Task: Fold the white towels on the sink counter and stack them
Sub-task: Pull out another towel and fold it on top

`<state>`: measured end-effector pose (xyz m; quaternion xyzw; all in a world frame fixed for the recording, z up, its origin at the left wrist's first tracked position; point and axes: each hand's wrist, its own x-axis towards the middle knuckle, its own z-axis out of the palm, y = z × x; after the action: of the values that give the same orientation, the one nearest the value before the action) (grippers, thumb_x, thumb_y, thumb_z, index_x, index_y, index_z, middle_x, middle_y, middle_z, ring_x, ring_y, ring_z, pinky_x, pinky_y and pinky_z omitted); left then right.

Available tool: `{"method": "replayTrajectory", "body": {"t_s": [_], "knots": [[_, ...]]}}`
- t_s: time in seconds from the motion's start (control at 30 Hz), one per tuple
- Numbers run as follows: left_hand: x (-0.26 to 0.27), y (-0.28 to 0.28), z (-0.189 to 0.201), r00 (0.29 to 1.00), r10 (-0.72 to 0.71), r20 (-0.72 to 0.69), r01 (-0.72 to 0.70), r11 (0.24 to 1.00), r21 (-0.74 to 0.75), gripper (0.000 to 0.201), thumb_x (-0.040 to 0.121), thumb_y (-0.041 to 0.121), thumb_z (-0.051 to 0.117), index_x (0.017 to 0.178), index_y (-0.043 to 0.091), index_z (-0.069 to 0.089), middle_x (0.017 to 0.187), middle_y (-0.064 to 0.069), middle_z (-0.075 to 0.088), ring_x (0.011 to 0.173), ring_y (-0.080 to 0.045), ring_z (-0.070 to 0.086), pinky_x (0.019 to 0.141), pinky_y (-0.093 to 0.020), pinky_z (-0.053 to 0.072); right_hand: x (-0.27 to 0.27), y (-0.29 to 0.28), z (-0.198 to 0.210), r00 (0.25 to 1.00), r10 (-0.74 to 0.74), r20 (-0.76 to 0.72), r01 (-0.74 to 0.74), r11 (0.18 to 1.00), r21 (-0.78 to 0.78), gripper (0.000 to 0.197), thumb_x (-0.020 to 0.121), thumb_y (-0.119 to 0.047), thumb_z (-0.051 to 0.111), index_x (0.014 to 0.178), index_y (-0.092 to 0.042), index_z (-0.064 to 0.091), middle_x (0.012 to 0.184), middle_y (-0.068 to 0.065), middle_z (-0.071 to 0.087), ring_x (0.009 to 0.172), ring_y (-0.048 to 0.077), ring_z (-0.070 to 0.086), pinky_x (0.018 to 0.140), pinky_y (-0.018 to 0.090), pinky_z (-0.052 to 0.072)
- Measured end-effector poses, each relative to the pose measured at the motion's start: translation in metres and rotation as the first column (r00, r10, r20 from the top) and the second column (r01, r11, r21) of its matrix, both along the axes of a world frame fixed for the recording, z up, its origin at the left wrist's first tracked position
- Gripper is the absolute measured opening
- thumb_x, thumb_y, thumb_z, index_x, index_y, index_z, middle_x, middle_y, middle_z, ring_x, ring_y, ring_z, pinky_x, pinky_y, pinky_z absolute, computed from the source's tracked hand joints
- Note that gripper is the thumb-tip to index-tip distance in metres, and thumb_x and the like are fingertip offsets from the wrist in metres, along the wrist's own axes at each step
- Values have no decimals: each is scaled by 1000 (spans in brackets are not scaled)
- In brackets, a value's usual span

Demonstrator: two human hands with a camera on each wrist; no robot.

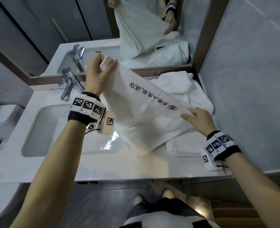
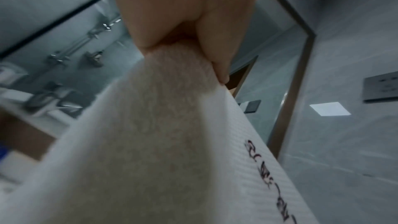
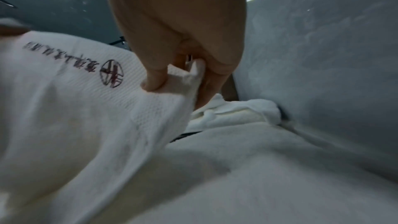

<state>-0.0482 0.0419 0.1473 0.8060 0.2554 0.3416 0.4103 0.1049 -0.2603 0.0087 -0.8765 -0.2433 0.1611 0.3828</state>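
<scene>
Towel [image 1: 146, 116] stretched in air over counter [image 1: 103, 168], unfolded. Left hand [image 1: 99, 71] clenched on one top corner, right hand [image 1: 200, 119] pinching the other. Below right fingers: one folded towel [image 1: 182, 147]. Beyond them: crumpled pile [image 1: 182, 86], unfolded. Judged early-to-middle.

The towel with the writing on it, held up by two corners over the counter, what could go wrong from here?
1. The left hand and right hand each pinch only a corner of the printed towel; a slip would likely spoil the fold.
2. Its lower edge hangs beside the sink basin and may trail into it.
3. It drapes over the folded towel and near the crumpled pile, so laying it down could disturb either.
</scene>
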Motion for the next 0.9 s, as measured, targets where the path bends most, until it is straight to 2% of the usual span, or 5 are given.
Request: {"method": "replayTrajectory", "body": {"t_s": [0.4, 0.53, 0.63, 0.73, 0.9], "knots": [[-53, 32, -84, 936, -44, -348, -77, 942, -327, 34, 93, 38, 52, 103, 7, 61, 88, -5, 62, 80, -10, 60, 73, -14, 49, 21, 0, -9, 958, -216, -187, 264, 920, 289, 16, 82, -23, 72, 75, -18, 58, 64, 2, 49, 57, 12, 43, 55, 21, 38], [-59, 28, -76, 972, 33, -234, -119, 923, -366, 38, 92, 32, 57, 114, 1, 58, 107, -13, 62, 98, -23, 60, 90, -38, 47, 24, 13, 4, 940, -230, -251, 314, 869, 381, 20, 88, -20, 63, 107, -13, 61, 90, 7, 64, 70, 7, 59, 60, 15, 48], [-55, 26, -49, 991, 108, -85, -130, 937, -326, 41, 93, 31, 55, 123, 4, 51, 122, -11, 59, 115, -24, 56, 101, -42, 45, 31, 31, 38, 948, -306, -90, 312, 834, 455, 10, 93, -22, 54, 100, -15, 57, 92, 8, 59, 82, 16, 54, 69, 23, 45], [-50, 26, -8, 995, 96, 21, -90, 978, -190, 5, 96, 34, 49, 93, 30, 51, 95, 7, 57, 87, 1, 57, 85, -30, 47, 38, 43, 91, 915, -368, 163, 217, 792, 570, 6, 95, -20, 46, 96, -16, 51, 82, -2, 54, 69, 1, 47, 64, 6, 36], [-43, 26, 36, 986, 139, 97, -121, 978, -167, 30, 92, 52, 40, 92, 22, 44, 93, 5, 48, 85, -10, 49, 84, -31, 42, 41, 38, 166, 838, -411, 358, 73, 735, 674, 12, 95, -22, 42, 88, -30, 46, 82, -22, 50, 74, -22, 49, 73, 2, 34]]}}
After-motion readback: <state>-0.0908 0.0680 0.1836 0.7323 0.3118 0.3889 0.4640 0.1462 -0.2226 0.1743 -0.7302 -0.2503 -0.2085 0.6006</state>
